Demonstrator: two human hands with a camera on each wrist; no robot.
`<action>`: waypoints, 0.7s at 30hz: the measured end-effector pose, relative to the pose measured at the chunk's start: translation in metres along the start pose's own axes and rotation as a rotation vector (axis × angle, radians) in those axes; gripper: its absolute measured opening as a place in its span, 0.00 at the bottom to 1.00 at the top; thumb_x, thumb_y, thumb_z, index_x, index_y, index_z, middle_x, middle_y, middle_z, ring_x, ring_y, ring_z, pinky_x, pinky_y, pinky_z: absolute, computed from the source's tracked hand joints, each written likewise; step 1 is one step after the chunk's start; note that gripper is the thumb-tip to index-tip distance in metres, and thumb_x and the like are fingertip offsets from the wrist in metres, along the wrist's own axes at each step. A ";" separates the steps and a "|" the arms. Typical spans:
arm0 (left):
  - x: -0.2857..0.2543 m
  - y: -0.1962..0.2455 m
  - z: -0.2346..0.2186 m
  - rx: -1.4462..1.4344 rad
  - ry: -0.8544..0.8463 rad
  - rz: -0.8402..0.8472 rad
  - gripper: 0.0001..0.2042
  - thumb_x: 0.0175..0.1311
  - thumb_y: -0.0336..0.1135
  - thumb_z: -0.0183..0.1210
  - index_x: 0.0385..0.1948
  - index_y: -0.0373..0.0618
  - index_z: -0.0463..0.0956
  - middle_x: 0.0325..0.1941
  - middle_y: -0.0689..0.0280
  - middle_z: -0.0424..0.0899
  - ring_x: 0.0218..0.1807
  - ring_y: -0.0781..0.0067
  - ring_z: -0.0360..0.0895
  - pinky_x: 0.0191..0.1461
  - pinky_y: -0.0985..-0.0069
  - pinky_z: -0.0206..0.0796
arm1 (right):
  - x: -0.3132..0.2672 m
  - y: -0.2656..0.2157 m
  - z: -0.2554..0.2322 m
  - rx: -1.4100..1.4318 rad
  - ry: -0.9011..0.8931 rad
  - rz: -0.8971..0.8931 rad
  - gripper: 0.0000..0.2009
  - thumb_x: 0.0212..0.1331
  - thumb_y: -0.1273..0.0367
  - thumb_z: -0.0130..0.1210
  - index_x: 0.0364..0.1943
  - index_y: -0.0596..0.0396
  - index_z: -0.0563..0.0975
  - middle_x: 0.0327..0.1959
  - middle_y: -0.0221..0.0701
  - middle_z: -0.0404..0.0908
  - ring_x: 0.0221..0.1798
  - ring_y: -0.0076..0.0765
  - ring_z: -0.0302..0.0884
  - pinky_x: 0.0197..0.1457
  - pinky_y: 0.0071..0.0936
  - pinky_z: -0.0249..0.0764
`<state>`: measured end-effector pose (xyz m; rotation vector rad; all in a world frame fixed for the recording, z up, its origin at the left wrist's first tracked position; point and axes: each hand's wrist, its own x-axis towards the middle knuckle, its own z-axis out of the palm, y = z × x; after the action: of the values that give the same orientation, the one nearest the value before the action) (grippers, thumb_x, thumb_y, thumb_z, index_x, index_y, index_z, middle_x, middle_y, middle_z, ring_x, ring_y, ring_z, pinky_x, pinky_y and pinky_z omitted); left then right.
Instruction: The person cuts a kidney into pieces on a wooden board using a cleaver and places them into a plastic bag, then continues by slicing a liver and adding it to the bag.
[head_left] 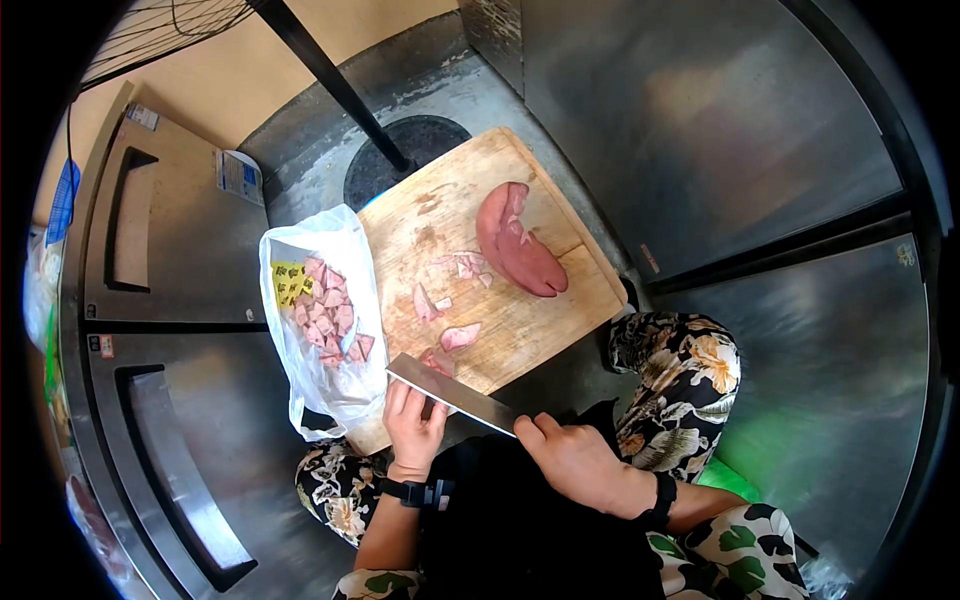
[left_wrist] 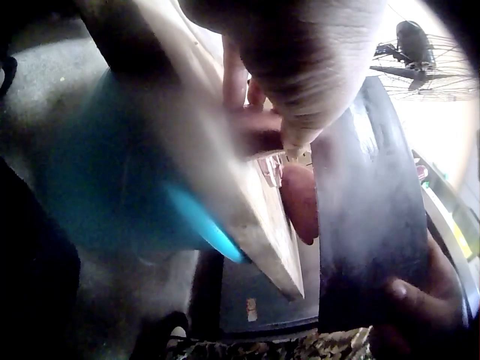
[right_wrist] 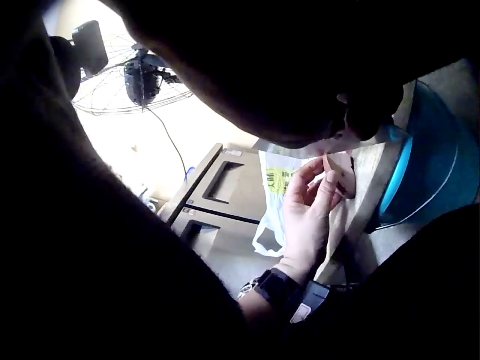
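Note:
My right hand [head_left: 580,465] grips the handle of a broad-bladed cleaver [head_left: 455,392], its blade pointing left over the near edge of a wooden cutting board [head_left: 420,225]. Close behind the blade, my left hand [head_left: 412,430] has its thumb and fingers bent around a small piece of meat [right_wrist: 343,174], seen in the right wrist view. A large reddish, tongue-shaped piece of meat [head_left: 515,245] lies at the board's far right. Several pale pink scraps [head_left: 462,263] lie mid-board. Left of them, a white plastic bag [head_left: 365,400] stands open with cut meat chunks [head_left: 325,310] inside.
A teal bucket [right_wrist: 427,157] stands under the board. Steel cabinets with recessed handles [head_left: 150,400] are on the left, and steel doors [head_left: 720,130] on the right. A black fan pole [head_left: 330,80] rises from a round base behind the board. My knees flank the board.

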<state>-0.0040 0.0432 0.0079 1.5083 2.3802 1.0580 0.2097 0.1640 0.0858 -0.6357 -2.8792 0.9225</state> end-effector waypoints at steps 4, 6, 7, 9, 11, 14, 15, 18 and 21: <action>0.002 0.002 0.001 0.026 0.026 0.016 0.15 0.46 0.26 0.63 0.38 0.39 0.76 0.42 0.54 0.76 0.45 0.47 0.74 0.49 0.59 0.68 | 0.001 0.000 0.005 0.031 -0.006 0.010 0.07 0.54 0.74 0.50 0.36 0.56 0.66 0.23 0.34 0.72 0.17 0.40 0.77 0.18 0.32 0.74; 0.001 0.001 0.002 0.029 0.032 0.019 0.15 0.46 0.26 0.63 0.38 0.39 0.76 0.42 0.55 0.76 0.44 0.48 0.74 0.48 0.60 0.68 | 0.002 0.000 0.007 0.028 -0.004 0.018 0.07 0.54 0.74 0.50 0.36 0.56 0.66 0.23 0.35 0.72 0.17 0.41 0.77 0.18 0.33 0.74; 0.001 0.001 0.001 0.026 0.029 0.012 0.15 0.46 0.26 0.64 0.38 0.39 0.76 0.42 0.55 0.77 0.44 0.48 0.74 0.47 0.60 0.68 | 0.003 -0.001 0.007 0.023 -0.009 0.021 0.08 0.54 0.74 0.50 0.36 0.56 0.66 0.23 0.35 0.72 0.17 0.41 0.77 0.18 0.33 0.74; 0.002 0.001 0.001 0.021 0.021 -0.003 0.15 0.45 0.26 0.64 0.38 0.39 0.76 0.42 0.55 0.77 0.44 0.48 0.74 0.47 0.61 0.69 | 0.004 -0.002 0.009 0.015 -0.020 0.026 0.08 0.54 0.74 0.51 0.36 0.55 0.66 0.23 0.35 0.72 0.17 0.41 0.77 0.18 0.34 0.74; 0.000 -0.002 0.002 0.015 0.017 -0.011 0.15 0.45 0.26 0.65 0.38 0.39 0.77 0.42 0.55 0.77 0.43 0.49 0.75 0.46 0.61 0.69 | 0.006 -0.002 0.009 0.030 -0.042 0.038 0.08 0.54 0.74 0.51 0.35 0.55 0.65 0.24 0.35 0.72 0.17 0.42 0.77 0.18 0.34 0.74; 0.001 -0.002 0.001 -0.002 0.022 -0.020 0.15 0.45 0.25 0.66 0.38 0.39 0.77 0.44 0.55 0.78 0.43 0.50 0.76 0.46 0.63 0.70 | 0.011 -0.001 0.009 0.030 -0.066 0.044 0.08 0.54 0.74 0.51 0.35 0.55 0.65 0.24 0.36 0.73 0.18 0.43 0.78 0.18 0.34 0.74; 0.002 -0.001 0.001 -0.009 0.026 -0.021 0.15 0.45 0.25 0.67 0.37 0.39 0.77 0.44 0.55 0.79 0.43 0.51 0.76 0.45 0.63 0.70 | 0.013 -0.001 0.010 0.025 -0.071 0.045 0.08 0.54 0.74 0.51 0.35 0.55 0.65 0.24 0.36 0.73 0.18 0.43 0.78 0.18 0.34 0.74; 0.003 0.001 0.000 -0.042 0.039 -0.041 0.15 0.45 0.26 0.67 0.37 0.39 0.77 0.44 0.56 0.79 0.42 0.52 0.77 0.45 0.65 0.71 | 0.016 0.000 0.014 0.037 -0.079 0.039 0.08 0.54 0.74 0.51 0.35 0.55 0.65 0.24 0.36 0.73 0.18 0.44 0.78 0.18 0.34 0.75; 0.002 -0.003 0.001 -0.055 0.027 -0.068 0.15 0.46 0.25 0.68 0.37 0.39 0.77 0.44 0.55 0.79 0.40 0.53 0.78 0.43 0.66 0.72 | 0.022 -0.002 0.010 0.030 -0.093 0.043 0.08 0.54 0.75 0.51 0.35 0.56 0.65 0.25 0.37 0.74 0.18 0.44 0.79 0.18 0.35 0.75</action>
<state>-0.0064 0.0443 0.0057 1.3941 2.3812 1.1264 0.1866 0.1660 0.0771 -0.6717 -2.9370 1.0256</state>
